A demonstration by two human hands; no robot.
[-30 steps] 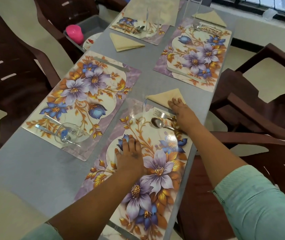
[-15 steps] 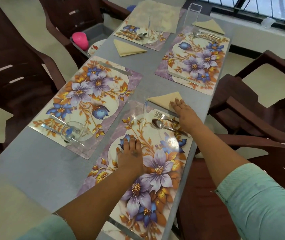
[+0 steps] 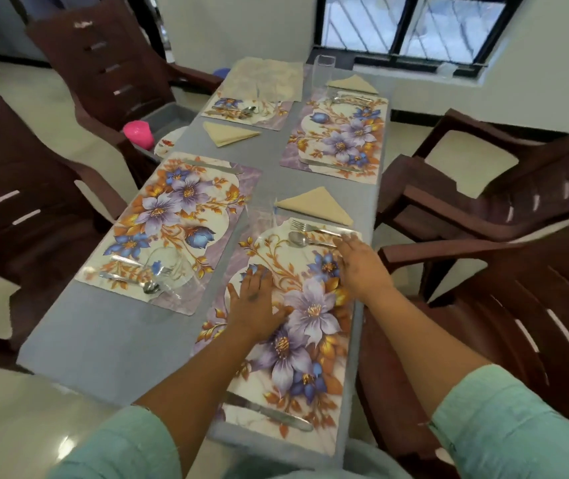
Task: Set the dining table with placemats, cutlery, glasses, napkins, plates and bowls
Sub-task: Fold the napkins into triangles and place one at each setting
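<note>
Both hands flat, fingers spread, holding nothing: left hand (image 3: 253,299) presses middle of near floral placemat (image 3: 297,344), right hand (image 3: 357,262) rests at its far right part, just beside spoon (image 3: 302,240) and fork (image 3: 314,228). Folded napkin (image 3: 314,205) beyond. Knife (image 3: 269,414) at near edge. We judge step: squaring this setting on table (image 3: 103,344). Next likely plates, bowls; none laid yet. Clear glass (image 3: 262,216) at mat corner hard to make out.
</note>
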